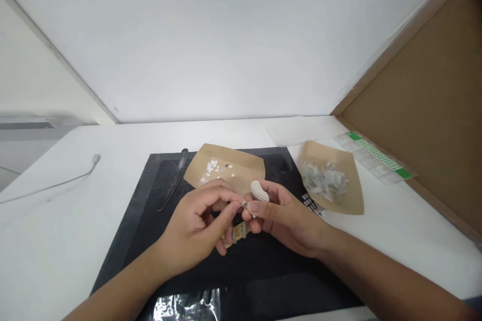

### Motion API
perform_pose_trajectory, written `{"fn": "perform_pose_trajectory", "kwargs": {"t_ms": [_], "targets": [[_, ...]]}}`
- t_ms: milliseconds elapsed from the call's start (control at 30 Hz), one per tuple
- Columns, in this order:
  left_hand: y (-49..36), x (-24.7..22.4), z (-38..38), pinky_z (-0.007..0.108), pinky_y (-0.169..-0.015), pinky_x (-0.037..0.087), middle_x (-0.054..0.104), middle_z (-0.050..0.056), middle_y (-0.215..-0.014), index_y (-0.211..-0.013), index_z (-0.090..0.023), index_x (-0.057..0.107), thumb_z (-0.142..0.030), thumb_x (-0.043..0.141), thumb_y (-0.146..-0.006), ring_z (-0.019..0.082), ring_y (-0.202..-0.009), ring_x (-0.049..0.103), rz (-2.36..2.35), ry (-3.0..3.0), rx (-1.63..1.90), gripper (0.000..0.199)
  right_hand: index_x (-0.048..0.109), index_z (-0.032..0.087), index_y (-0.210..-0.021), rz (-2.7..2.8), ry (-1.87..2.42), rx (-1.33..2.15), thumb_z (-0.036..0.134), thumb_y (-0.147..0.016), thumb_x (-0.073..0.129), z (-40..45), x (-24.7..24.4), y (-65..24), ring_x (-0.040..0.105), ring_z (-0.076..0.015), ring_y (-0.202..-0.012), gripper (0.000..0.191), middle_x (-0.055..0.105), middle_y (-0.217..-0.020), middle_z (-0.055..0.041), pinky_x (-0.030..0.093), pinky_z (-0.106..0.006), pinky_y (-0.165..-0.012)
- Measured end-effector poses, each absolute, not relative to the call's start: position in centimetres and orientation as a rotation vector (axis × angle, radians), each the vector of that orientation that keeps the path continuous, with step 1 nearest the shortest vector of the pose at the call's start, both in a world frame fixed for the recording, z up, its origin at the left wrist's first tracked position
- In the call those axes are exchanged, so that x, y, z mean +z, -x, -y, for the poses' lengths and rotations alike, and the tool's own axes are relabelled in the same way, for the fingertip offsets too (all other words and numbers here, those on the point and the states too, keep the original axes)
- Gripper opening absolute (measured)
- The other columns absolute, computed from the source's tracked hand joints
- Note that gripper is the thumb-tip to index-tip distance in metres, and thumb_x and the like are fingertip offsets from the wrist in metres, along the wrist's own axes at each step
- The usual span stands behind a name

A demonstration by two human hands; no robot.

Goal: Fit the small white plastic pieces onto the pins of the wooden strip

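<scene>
Over the black mat [278,281], my left hand [199,220] and my right hand [286,215] meet at the fingertips. Between them is a small silvery piece [243,204], pinched from both sides; its details are too small to tell. My right hand also holds a cream-white, rounded object [259,191] between its fingers. Below the fingertips, partly hidden by my left hand, lies a yellowish piece [241,233] with pale strips on it.
Brown paper [244,160] with small white bits lies behind my hands. Another brown paper [354,200] at the right holds translucent pieces [326,180]. A dark curved tool [175,180], a green-labelled clear case [380,158], a cable [75,179] and clear plastic [188,306] lie around.
</scene>
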State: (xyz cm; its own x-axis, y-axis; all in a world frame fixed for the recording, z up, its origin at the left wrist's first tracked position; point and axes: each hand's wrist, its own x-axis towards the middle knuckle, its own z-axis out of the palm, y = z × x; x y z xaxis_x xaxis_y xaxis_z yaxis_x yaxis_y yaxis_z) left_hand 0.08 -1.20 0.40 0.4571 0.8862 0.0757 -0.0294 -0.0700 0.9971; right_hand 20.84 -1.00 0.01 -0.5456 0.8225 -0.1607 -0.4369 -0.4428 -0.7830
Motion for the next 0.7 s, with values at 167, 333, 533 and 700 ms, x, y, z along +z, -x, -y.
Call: {"fn": "perform_pose_trajectory", "kwargs": {"t_ms": [167, 333, 533, 700], "targets": [[0.1, 0.1, 1.1, 0.021, -0.042, 0.064, 0.062, 0.005, -0.098, -0.107, -0.016, 0.075, -0.030, 0.063, -0.103, 0.011, -0.056, 0.071, -0.781, -1.439, 0.916, 0.019, 0.069, 0.014, -0.091, 0.893, 0.661, 2.061, 0.028, -0.089, 0.086, 1.1, 0.0, -21.0, 0.068, -0.0051, -0.065, 0.022, 0.073, -0.084, -0.0008, 0.056, -0.015, -0.066], [0.2, -0.1, 1.1, 0.019, -0.043, 0.064, 0.062, 0.005, -0.099, -0.107, -0.016, 0.075, -0.030, 0.066, -0.101, 0.010, -0.057, 0.071, -0.766, -1.437, 0.916, 0.018, 0.068, 0.014, -0.090, 0.950, 0.683, 2.033, 0.030, -0.088, 0.086, 1.0, -0.2, -21.1, 0.068, -0.0065, -0.067, 0.024, 0.071, -0.084, -0.0005, 0.057, -0.016, -0.066], [0.7, 0.4, 0.8, 0.020, -0.045, 0.065, 0.063, 0.005, -0.095, -0.103, -0.015, 0.077, -0.027, 0.069, -0.099, 0.010, -0.057, 0.071, -0.713, -1.448, 0.889, 0.015, 0.063, 0.017, -0.090, 1.206, 0.723, 1.903, 0.031, -0.091, 0.083, 1.0, 0.2, -21.4, 0.071, -0.0106, -0.075, 0.025, 0.073, -0.087, -0.0018, 0.059, -0.022, -0.071], [1.3, 0.7, 0.4, 0.019, -0.047, 0.064, 0.065, 0.007, -0.095, -0.101, -0.014, 0.078, -0.021, 0.072, -0.096, 0.011, -0.061, 0.072, -0.680, -1.564, 0.855, 0.010, 0.063, 0.019, -0.092, 1.463, 0.833, 1.673, 0.032, -0.089, 0.083, 1.4, 1.1, -21.7, 0.066, -0.0143, -0.078, 0.024, 0.066, -0.083, 0.0001, 0.056, -0.027, -0.073]]}}
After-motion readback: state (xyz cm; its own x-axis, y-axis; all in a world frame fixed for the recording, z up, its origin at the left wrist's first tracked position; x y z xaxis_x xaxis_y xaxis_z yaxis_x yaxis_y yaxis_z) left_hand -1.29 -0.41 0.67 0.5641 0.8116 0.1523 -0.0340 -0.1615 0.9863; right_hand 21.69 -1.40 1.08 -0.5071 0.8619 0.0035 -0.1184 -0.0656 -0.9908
